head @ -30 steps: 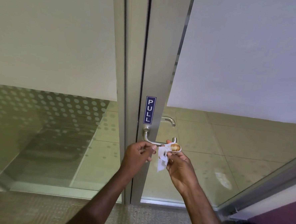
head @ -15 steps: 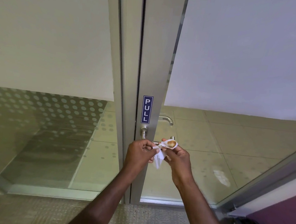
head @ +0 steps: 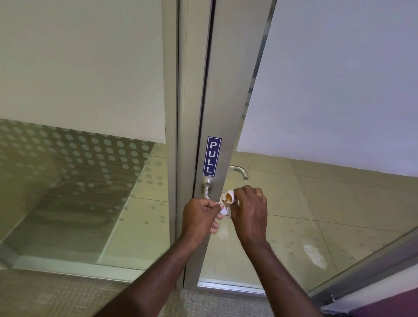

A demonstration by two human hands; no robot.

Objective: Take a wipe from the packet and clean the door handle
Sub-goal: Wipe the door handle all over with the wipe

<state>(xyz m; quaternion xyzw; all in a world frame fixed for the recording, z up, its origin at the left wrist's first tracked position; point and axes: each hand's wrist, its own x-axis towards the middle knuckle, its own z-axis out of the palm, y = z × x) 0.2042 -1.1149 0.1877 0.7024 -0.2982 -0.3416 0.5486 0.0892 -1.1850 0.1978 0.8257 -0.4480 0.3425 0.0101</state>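
Observation:
A silver lever door handle [head: 206, 188] sticks out of the metal door frame just below a blue PULL sign [head: 213, 156]. Both my hands hold a small white wipe [head: 227, 199] with a brown stain, right at the handle's lever, which the hands mostly hide. My left hand [head: 200, 219] pinches the wipe's left end. My right hand [head: 248, 213] closes over its right part from above. No wipe packet shows anywhere in view.
The door and the panel to its left are glass with frosted upper parts. A second handle [head: 239, 171] shows through the glass on the far side. Carpet [head: 48, 295] lies at my feet, and a purple surface [head: 394, 314] with dark objects sits at the lower right.
My right hand has turned over the wipe and now covers the lever's end. My left hand stays pinched on the wipe. The wipe has bunched up smaller between the hands.

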